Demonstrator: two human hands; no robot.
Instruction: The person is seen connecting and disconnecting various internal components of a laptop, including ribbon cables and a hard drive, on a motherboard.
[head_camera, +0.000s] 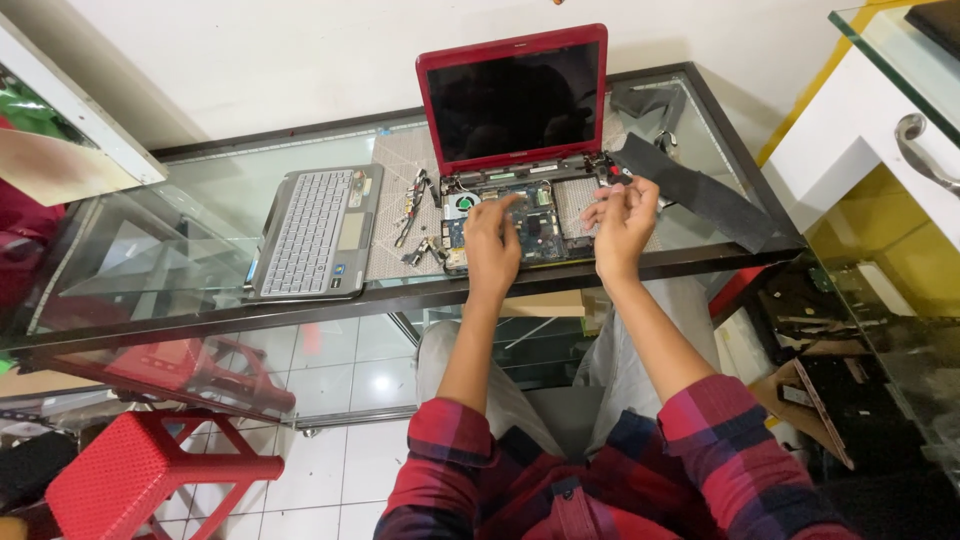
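A red laptop (515, 95) stands open on the glass table (190, 215), its base stripped so the circuit board (535, 222) and fan (462, 203) show. My left hand (492, 243) rests palm down on the left part of the board, fingers pointing at the screen. My right hand (624, 222) hovers over the right side of the base, fingers curled together near the hinge; whether it pinches something small I cannot tell. The removed silver keyboard panel (312, 232) lies to the left of the laptop.
Small loose parts and cables (412, 215) lie between keyboard panel and laptop. A long black strip (700, 190) lies at the right. A red plastic stool (140, 470) stands on the tiled floor at lower left. A white cabinet with a metal handle (925, 150) is at right.
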